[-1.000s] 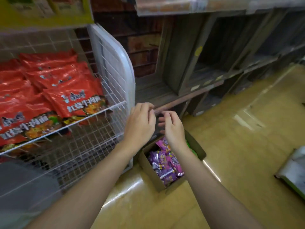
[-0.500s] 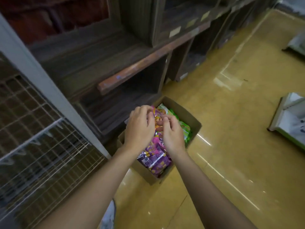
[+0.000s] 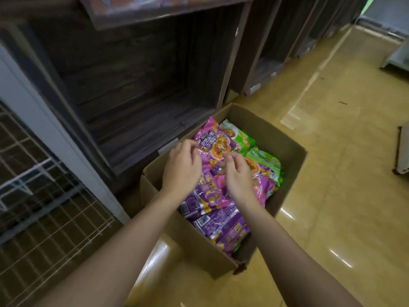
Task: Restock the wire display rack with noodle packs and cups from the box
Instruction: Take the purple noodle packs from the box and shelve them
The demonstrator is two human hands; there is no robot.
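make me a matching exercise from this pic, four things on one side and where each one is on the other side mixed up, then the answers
Things
1. purple noodle packs
2. green noodle packs
3. wire rack
4. cardboard box

Places
a. in the far right part of the box
b. standing on the yellow floor
c. at the left edge of the view
d. right under the left hand and right hand

Pairs: 1-d, 2-a, 3-c, 4-b
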